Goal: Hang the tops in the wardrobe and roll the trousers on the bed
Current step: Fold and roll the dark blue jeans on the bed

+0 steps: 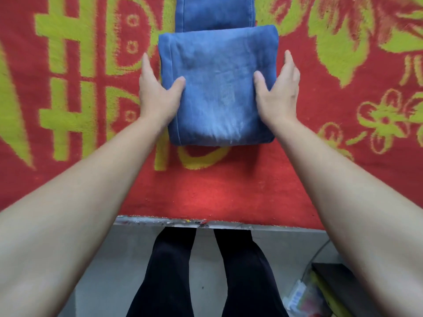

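Note:
Blue denim trousers [217, 88] lie on the bed, rolled into a thick bundle at the near end, with the unrolled part [215, 12] stretching away to the top edge. My left hand [158, 92] holds the roll's left side, thumb on top and fingers straight along the edge. My right hand [277, 92] holds the right side the same way, thumb pressed on the denim. Both hands flank the roll.
The bed carries a red blanket [229, 191] with yellow-green characters and flowers. Its near edge [206, 221] runs across below the roll. I stand at it in dark trousers [174, 271] on a grey floor. A dark box and packets [320, 289] sit at lower right.

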Available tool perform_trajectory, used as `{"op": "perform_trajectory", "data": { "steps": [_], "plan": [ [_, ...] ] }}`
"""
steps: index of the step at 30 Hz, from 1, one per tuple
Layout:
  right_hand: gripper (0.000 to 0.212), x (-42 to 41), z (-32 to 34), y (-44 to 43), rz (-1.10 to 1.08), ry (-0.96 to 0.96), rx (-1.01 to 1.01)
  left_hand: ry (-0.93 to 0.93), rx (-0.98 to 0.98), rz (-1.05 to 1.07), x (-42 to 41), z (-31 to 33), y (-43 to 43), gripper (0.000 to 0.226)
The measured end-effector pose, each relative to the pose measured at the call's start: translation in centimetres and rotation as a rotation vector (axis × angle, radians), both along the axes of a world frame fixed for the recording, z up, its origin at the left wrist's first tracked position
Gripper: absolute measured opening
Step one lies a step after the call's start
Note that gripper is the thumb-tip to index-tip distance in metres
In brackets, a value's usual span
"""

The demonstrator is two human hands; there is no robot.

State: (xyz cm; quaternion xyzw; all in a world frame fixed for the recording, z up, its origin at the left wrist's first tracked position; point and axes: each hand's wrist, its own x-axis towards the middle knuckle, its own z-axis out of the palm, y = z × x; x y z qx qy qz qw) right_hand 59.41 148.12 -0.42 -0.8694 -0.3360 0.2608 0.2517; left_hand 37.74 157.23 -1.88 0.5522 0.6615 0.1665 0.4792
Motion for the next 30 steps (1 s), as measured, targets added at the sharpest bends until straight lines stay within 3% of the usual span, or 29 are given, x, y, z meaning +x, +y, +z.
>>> {"op": "perform_trajectory", "data": {
  "steps": [3,5,8,11,16,26,28,30],
  "plan": [
    [0.08,-1.9,0.7,-4.0,0.366,-0.338,0.129,0.245,0.368,-0.383,-2.0,1.1,-5.4,0.098],
    [0.09,-3.0,0.4,-7.4,0.64,-0.469,0.059,0.408,0.514,-0.704,-3.1,1.3,-8.3,0.103],
    [0.1,-3.5,-0.7,-9.9,0.833,-0.594,-0.196,0.608,0.483,-0.971,-3.2,-0.2,-8.5,0.106],
    [0.093,-2.8,-1.6,-8.3,0.772,-0.662,-0.252,0.755,0.474,-0.977,-2.1,-1.3,-6.7,0.111],
    [0.087,-2.8,0.1,-6.2,0.758,-0.513,-0.29,0.746,0.294,-0.96,-0.9,0.3,-5.8,0.098],
    [0.068,-3.7,14.3,-11.0,0.993,-0.179,-0.532,0.514,-0.13,-1.07,-4.1,14.3,-10.7,0.06],
    [0.055,-3.7,15.9,-11.9,1.057,-0.085,-0.587,0.501,-0.276,-1.059,-4.6,15.9,-11.7,0.041],
    [0.028,-3.1,16.7,-11.4,1.111,-0.003,-0.615,0.485,-0.406,-1.041,-4.6,17.0,-11.3,0.018]
  ]
}}
